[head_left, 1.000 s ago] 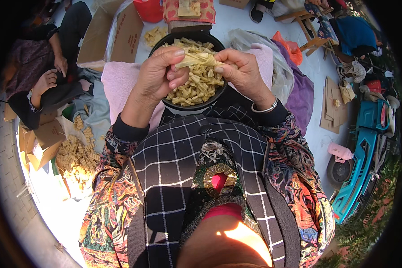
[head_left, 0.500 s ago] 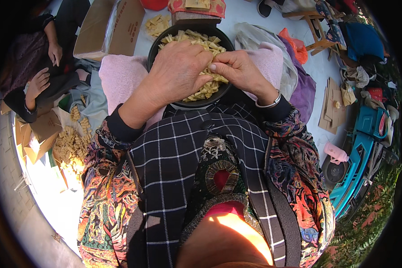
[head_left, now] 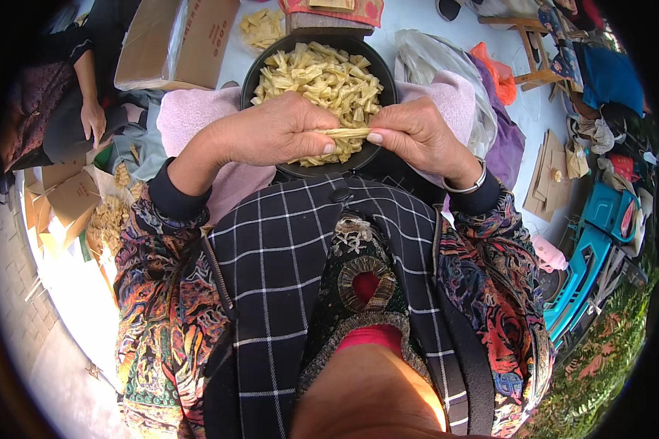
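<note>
A pale yellow, pleated strip is stretched sideways between my two hands, over the near part of a round dark pot. My left hand pinches its left end between thumb and fingers. At the other end, my right hand grips it with the thumb on top, a bracelet showing on the wrist. Beneath them the pot holds many short, knotted-looking pieces of the same yellow material. The pot sits at my lap, between pink towels. Which foodstuff or fibre this is, I cannot tell for certain.
A cardboard box stands beyond the left towel, near a bag of yellow pieces. Another person's hand shows at far left. Plastic bags, a wooden stool, flattened cardboard and a turquoise cart lie rightward.
My hands have moved apart and slightly nearer to me. The strip now shows stretched between them, and more of the pot's contents is uncovered. The other person's nearer hand has dropped from sight.
</note>
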### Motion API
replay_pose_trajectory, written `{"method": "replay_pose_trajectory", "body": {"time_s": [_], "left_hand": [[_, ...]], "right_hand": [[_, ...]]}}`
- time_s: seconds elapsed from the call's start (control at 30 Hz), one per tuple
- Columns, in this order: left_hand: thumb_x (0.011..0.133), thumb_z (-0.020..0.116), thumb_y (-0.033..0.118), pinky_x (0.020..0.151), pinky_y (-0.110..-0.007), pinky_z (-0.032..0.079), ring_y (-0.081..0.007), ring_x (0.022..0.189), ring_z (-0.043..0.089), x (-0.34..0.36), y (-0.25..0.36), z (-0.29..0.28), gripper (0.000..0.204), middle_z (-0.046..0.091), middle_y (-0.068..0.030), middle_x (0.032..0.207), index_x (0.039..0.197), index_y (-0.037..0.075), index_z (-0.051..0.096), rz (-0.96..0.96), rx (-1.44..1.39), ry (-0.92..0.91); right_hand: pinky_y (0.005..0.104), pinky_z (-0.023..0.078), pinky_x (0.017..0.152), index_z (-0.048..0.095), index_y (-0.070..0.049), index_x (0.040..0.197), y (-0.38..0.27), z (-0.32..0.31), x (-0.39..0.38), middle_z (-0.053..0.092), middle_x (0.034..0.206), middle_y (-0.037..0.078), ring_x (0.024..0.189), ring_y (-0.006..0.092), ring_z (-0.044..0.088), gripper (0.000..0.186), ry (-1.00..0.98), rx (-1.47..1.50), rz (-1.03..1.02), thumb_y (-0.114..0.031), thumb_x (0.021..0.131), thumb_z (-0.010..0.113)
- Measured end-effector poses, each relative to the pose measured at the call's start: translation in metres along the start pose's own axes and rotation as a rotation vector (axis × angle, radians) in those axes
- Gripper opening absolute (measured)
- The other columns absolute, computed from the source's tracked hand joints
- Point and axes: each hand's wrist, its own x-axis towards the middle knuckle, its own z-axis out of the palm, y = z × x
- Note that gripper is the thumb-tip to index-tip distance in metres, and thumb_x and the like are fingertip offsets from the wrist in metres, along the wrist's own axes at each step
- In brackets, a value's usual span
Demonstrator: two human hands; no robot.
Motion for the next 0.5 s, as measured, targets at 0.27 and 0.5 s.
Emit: {"method": "replay_pose_trajectory", "body": {"time_s": [0.27,0.5], "left_hand": [[0.085,0.064,0.026,0.062,-0.039,0.048,-0.0296,0.07,0.063,0.04,0.002,-0.052,0.021,0.064,-0.0141,0.074,0.098,0.01,0.068,-0.196,0.44,0.641],[0.083,0.064,0.027,0.07,-0.041,0.051,-0.0311,0.081,0.066,0.068,0.0,-0.12,0.025,0.068,-0.0149,0.083,0.105,0.016,0.068,-0.26,0.678,0.917]], "right_hand": [[0.0261,0.04,0.056,0.058,-0.002,0.097,0.025,-0.052,0.064,0.052,0.066,0.002,0.062,0.0099,0.047,0.013,0.239,-0.163,0.226,-0.012,0.093,0.052],[0.023,0.041,0.056,0.062,-0.001,0.094,0.05,-0.082,0.134,0.056,0.069,0.0,0.063,0.0065,0.048,0.012,0.654,-0.301,0.078,-0.01,0.085,0.064]]}}
